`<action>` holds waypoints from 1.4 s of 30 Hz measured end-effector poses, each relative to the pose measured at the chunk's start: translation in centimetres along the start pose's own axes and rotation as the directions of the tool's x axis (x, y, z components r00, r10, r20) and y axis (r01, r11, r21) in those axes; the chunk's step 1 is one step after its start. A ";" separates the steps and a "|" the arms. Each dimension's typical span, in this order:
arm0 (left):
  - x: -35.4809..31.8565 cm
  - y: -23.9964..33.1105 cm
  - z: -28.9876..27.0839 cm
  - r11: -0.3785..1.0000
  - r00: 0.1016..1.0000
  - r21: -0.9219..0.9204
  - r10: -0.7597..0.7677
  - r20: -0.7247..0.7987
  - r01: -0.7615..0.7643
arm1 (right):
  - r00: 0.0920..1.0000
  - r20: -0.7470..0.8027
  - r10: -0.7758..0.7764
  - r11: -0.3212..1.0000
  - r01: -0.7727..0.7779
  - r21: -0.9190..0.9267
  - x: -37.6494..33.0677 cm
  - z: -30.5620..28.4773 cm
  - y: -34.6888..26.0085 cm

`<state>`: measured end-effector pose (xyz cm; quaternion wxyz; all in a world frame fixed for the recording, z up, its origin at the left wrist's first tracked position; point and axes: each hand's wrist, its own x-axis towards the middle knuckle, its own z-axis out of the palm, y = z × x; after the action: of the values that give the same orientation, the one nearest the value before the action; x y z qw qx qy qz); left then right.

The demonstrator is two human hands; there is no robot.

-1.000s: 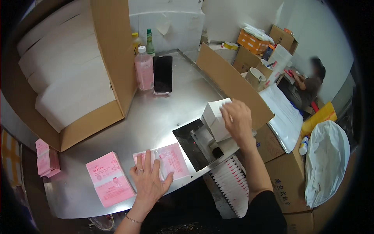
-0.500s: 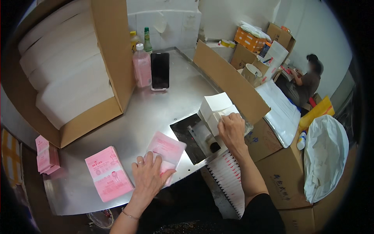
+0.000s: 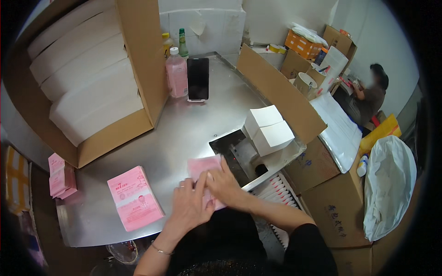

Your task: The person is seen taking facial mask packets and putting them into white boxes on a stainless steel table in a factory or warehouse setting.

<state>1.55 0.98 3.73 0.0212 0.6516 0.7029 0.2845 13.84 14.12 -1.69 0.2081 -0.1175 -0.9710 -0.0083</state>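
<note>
My left hand (image 3: 189, 204) and my right hand (image 3: 225, 187) meet over a pink printed plastic bag (image 3: 202, 164) at the front edge of the metal table. The fingers of both are bent and pressed together on the bag, covering most of it; its far end shows beyond them. To the left lies a stack of pink printed bags (image 3: 138, 211) with a white band across it. Two white paper stacks (image 3: 274, 138) stand beside a dark opening in the table (image 3: 225, 146), to the right of my hands.
An open carton (image 3: 115, 140) full of white bundles stands at the left, near more pink bags (image 3: 62, 175). A phone (image 3: 198, 80) on a stand and a pink bottle (image 3: 177, 73) are farther back. Cartons (image 3: 338, 207) line the right side. Another person (image 3: 370, 99) sits beyond.
My right hand has come left from the white paper stacks to the pink bag. My left hand has stayed on the bag, beside it now. The view has shifted slightly.
</note>
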 end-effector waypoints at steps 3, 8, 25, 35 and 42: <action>-0.2 0.5 -0.4 1.000 0.999 0.004 -0.015 0.041 0.015 | 0.980 -0.134 0.150 0.988 -0.153 -0.014 3.2 1.7 2.1; -4.4 -1.2 -3.0 0.994 0.989 -0.058 0.101 0.110 -0.095 | 0.813 0.131 0.567 0.737 -0.571 0.360 0.0 1.2 7.9; -7.1 -6.3 -8.6 0.924 0.952 0.253 -0.244 -0.185 0.286 | 0.768 -0.388 0.509 0.736 -0.622 -0.266 -2.9 -9.6 10.2; -1.4 -0.6 1.5 0.989 0.998 -0.142 0.045 0.047 -0.038 | 0.846 -0.447 0.292 0.926 -0.367 -0.091 -2.0 -7.9 6.6; -1.9 -1.3 0.3 0.996 0.998 0.061 -0.056 -0.042 0.059 | 0.984 -0.172 -0.052 0.992 0.071 0.107 -1.0 -2.7 -3.6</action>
<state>0.79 -0.62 2.27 -0.0049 0.6255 0.7301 0.2750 14.98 10.25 0.52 0.2958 -0.0746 -0.9519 0.0302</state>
